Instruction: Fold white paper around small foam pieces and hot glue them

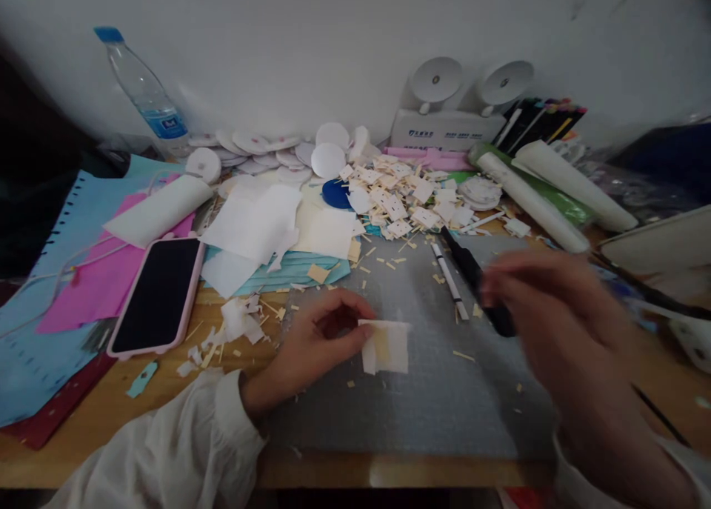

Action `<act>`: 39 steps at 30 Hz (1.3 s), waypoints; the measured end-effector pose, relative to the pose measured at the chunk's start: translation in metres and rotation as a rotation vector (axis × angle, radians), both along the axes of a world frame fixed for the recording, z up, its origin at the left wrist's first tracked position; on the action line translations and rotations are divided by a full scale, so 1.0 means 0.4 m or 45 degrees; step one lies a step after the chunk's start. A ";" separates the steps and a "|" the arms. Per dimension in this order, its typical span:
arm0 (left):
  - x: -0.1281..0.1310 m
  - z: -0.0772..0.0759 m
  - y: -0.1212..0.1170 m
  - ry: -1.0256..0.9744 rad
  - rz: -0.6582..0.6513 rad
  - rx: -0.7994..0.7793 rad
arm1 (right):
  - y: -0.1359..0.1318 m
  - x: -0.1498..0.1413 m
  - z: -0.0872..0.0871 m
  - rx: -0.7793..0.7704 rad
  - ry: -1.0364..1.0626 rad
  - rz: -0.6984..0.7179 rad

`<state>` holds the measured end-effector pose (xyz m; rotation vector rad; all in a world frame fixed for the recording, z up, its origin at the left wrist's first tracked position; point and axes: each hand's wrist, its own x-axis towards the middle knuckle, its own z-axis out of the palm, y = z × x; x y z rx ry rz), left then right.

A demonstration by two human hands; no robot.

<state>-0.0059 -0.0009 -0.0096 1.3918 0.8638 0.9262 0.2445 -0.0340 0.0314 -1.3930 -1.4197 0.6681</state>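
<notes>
My left hand (327, 331) is closed, pinching the upper left corner of a small white paper piece (397, 350) between thumb and finger. A pale yellow strip (382, 346) shows on or through the paper, just over the grey cutting mat (411, 427). Motion blurs my right hand (561, 309), raised at the right with its fingertips close together beside a black handled tool (472, 272). Whether those fingers touch the tool or hold anything, I cannot tell. A slim white pen-like stick (449, 283) lies left of the tool.
Behind the mat rises a heap of small paper-and-stick pieces (394, 201), with white discs (266, 150) farther left. A phone (158, 294), paper sheets (255, 220) and a water bottle (147, 94) occupy the left side. White rolls (533, 201) lie at right; scraps litter the mat.
</notes>
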 end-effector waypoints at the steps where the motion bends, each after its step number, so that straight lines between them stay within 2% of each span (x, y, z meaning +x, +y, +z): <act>1: -0.003 0.004 -0.002 -0.042 -0.036 -0.010 | 0.038 -0.034 -0.014 -0.119 0.103 0.117; 3: -0.007 0.008 -0.004 -0.108 -0.099 -0.031 | 0.091 -0.084 -0.046 -0.411 0.322 0.380; 5: -0.011 0.009 -0.006 -0.146 -0.149 -0.066 | 0.106 -0.108 -0.078 -0.655 0.486 0.575; 8: -0.013 0.006 -0.007 -0.169 -0.201 -0.121 | 0.086 -0.106 -0.104 -0.878 0.607 0.733; 10: -0.013 0.002 -0.006 -0.154 -0.201 -0.133 | 0.070 -0.098 -0.105 -0.944 0.619 0.810; 14: -0.010 -0.006 -0.003 -0.076 -0.158 -0.055 | 0.066 -0.091 -0.096 -0.897 0.604 0.883; 23: -0.001 -0.003 0.001 0.040 -0.132 0.059 | 0.072 -0.092 -0.085 -0.815 0.383 0.876; 33: 0.006 -0.007 0.005 0.130 -0.020 0.147 | 0.063 -0.113 -0.091 -0.654 0.162 0.702; 39: 0.013 -0.001 -0.001 0.355 0.094 0.283 | 0.039 -0.132 -0.095 -0.483 0.026 0.522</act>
